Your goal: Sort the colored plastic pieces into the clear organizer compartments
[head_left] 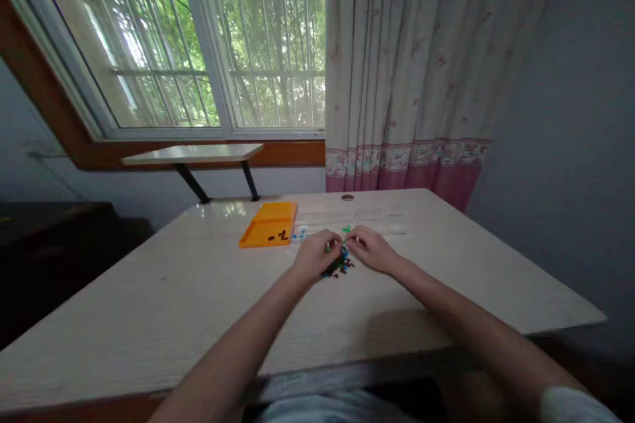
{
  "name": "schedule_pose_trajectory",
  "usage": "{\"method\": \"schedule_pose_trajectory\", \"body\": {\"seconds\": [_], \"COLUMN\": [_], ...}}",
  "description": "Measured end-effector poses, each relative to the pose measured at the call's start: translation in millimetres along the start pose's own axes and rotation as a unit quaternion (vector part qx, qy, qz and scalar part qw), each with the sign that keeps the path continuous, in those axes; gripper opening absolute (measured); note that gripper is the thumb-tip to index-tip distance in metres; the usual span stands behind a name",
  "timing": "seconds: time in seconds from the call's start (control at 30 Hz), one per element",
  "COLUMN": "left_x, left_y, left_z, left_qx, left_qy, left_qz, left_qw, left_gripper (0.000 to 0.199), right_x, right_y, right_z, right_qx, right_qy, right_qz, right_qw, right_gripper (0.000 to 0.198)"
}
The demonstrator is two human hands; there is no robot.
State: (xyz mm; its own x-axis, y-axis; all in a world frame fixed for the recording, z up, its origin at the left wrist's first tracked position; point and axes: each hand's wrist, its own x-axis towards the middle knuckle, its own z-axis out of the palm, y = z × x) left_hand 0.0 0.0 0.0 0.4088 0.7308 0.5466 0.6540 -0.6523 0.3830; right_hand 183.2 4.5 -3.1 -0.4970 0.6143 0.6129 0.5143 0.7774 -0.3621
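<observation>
My left hand [317,254] and my right hand [370,248] meet above a small heap of tiny plastic pieces [342,268] in brown, blue and green. The fingers of both hands are pinched together, their tips almost touching. A speck of green shows between the fingertips, but which hand has it, and what it is, is too small to tell. My left hand covers part of the heap. Just behind the hands lies a clear plastic tray [381,217] with compartments. Some blue pieces [300,234] and a green piece [346,229] are in it.
An orange tray [270,211] with several brown pieces [278,236] lies left of the clear one. A small dark round object [347,197] sits by the table's far edge. At the back left a raised shelf [193,154] stands on black legs. Beyond are a window and a curtain [411,79].
</observation>
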Motion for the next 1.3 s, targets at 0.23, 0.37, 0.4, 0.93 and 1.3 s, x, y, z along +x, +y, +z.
{"method": "schedule_pose_trajectory", "body": {"seconds": [0.23, 0.37, 0.4, 0.93, 1.3], "left_x": [-2, 0, 1, 3, 2], "left_y": [1, 3, 1, -30, -26], "left_z": [-2, -8, -12, -47, -30], "left_qx": [0.003, 0.011, 0.014, 0.115, 0.129], "left_qy": [-0.008, -0.025, -0.036, -0.262, -0.209], "left_qz": [0.005, 0.008, 0.007, -0.064, -0.003], "left_qw": [1.0, 1.0, 0.999, 0.956, 0.969], "left_gripper": [0.015, 0.02, 0.023, 0.025, 0.034], "right_x": [-3, -2, -1, 3, 1], "right_y": [-2, -2, -2, -2, -5], "right_z": [-1, -1, -1, -23, -24], "right_qx": [0.007, 0.003, -0.001, -0.026, -0.029], "right_qy": [0.005, 0.02, 0.03, 0.222, 0.226], "right_qz": [-0.007, -0.002, 0.001, -0.006, -0.018], "right_qw": [1.0, 1.0, 1.0, 0.975, 0.973], "right_gripper": [0.013, 0.014, 0.014, 0.012, 0.01]}}
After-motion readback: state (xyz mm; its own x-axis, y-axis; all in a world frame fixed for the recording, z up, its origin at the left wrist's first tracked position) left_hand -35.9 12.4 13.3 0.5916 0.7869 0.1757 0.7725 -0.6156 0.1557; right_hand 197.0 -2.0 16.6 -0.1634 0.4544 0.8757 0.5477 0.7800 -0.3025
